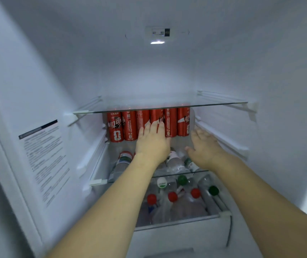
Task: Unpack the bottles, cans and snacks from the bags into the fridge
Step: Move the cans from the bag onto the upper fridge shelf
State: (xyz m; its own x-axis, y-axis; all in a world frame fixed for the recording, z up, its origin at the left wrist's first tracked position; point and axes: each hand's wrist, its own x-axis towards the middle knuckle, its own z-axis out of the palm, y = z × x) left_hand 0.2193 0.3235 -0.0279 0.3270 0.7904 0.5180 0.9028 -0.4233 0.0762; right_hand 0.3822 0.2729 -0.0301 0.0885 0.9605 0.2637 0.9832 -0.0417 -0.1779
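Row of upright red drink cans (145, 124) stands far back on the middle glass shelf (100, 181). Left hand (152, 144), fingers straight, presses the middle cans. Right hand (202, 148), fingers apart and empty, hovers just right of the row; left is nearer.

Partly hidden behind the left hand (152, 140): two of the red cans (130, 125) in the back row, lower halves covered. Can tops veiled by the edge of the upper glass shelf (169, 106). Small print on the label sheet (44, 161) at nine o'clock, too blurred to read. Clear bottles (178, 162) on the middle shelf crossed by both forearms, count impossible to tell. Red-capped bottles (173, 197) in the drawer (176, 220) overlapping, bodies indistinct. Both arms cut off by the bottom edge at six and four o'clock. Marking beside the ceiling lamp (157, 42) at twelve o'clock illegible.
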